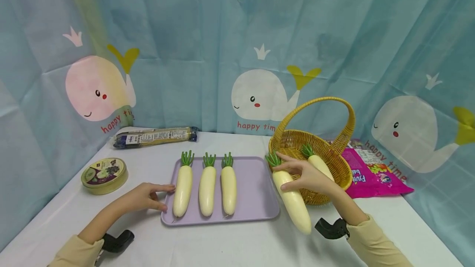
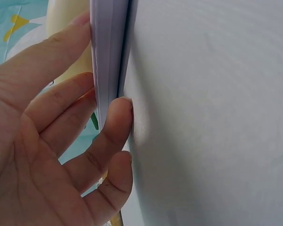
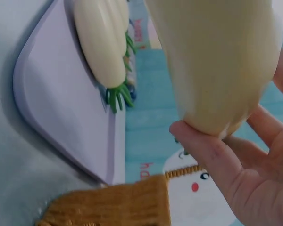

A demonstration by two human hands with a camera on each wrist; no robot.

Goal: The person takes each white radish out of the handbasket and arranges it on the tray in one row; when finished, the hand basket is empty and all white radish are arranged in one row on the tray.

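Note:
My right hand (image 1: pixel 309 176) grips a white radish (image 1: pixel 295 207) near its green leafy end, between thumb and fingers. This radish hangs tilted between the lilac tray (image 1: pixel 256 188) and a yellow wicker basket (image 1: pixel 346 172), its bare tip toward me. In the right wrist view the held radish (image 3: pixel 221 56) looms large beside the thumb. My left hand (image 1: pixel 142 197) touches the tray's left rim; the left wrist view has its fingertips (image 2: pixel 115 115) against the rim's outer side. Three radishes (image 1: pixel 207 190) lie side by side on the tray, leaves away from me. Another radish (image 1: pixel 320 166) lies in the basket.
A round tin (image 1: pixel 104 175) sits left of the tray. Behind it lies a long clear-wrapped package (image 1: pixel 156 137). Pink snack bags (image 1: pixel 371 176) lie right of the basket, whose tall handle (image 1: pixel 350 120) arches up. A blue curtain with printed whales (image 1: pixel 257 94) closes off the back.

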